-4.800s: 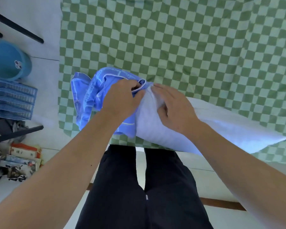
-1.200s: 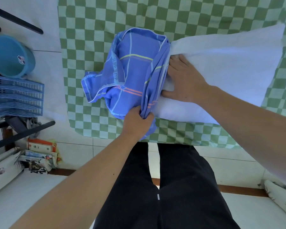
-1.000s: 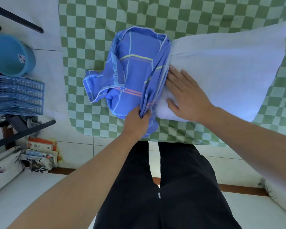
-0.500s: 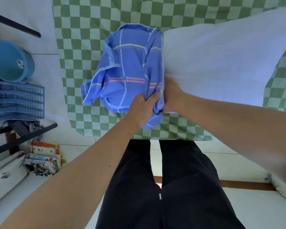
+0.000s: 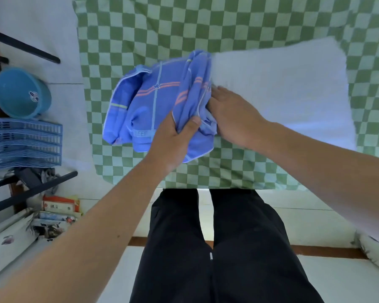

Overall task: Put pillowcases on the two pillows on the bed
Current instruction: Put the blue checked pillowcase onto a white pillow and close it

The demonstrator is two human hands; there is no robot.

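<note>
A white pillow (image 5: 282, 92) lies across the bed's green-checked sheet (image 5: 206, 22), its left end inside a bunched blue pillowcase (image 5: 153, 99) with orange and yellow stripes. My left hand (image 5: 173, 141) grips the gathered edge of the pillowcase at the pillow's near left corner, thumb on top. My right hand (image 5: 230, 114) lies on the pillow just right of the pillowcase opening, its fingertips tucked under the blue fabric. Only one pillow is in view.
Left of the bed stand a teal plastic bucket (image 5: 20, 92), a blue stacked paper tray (image 5: 24, 145) and black bars (image 5: 24, 49). Papers and packets (image 5: 57, 217) lie on the floor below. My dark trousers (image 5: 217, 248) stand against the bed's near edge.
The pillow and pillowcase have shifted lower and to the right in view. My right hand has come out from under the fabric and now lies on top of the pillow. My left hand keeps its grip.
</note>
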